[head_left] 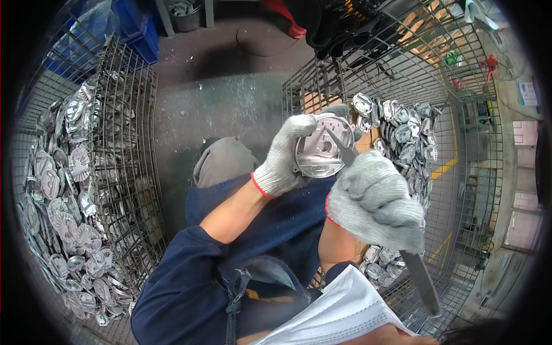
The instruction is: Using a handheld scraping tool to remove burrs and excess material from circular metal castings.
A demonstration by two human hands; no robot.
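Observation:
My left hand (pixel 283 158), in a whitish knit glove with a red cuff, grips a round silver metal casting (pixel 325 163) by its edge. The casting's recessed face, with small raised details, is turned up. A gray metal file (pixel 421 283) is clenched in my right hand (pixel 376 201), gloved the same way. Its narrow pointed end reaches over the casting's face, apparently touching near the upper middle. The broad flat end sticks out below my fist. My left fingertips are partly hidden behind the casting.
On the left, a wire mesh cage (pixel 129 172) holds a heap of similar castings (pixel 69 224). Another wire cage (pixel 466 155) stands at the right with more castings (pixel 402 129) and cardboard. Blue bins (pixel 138 40) and a gray bucket (pixel 187 17) are at the back.

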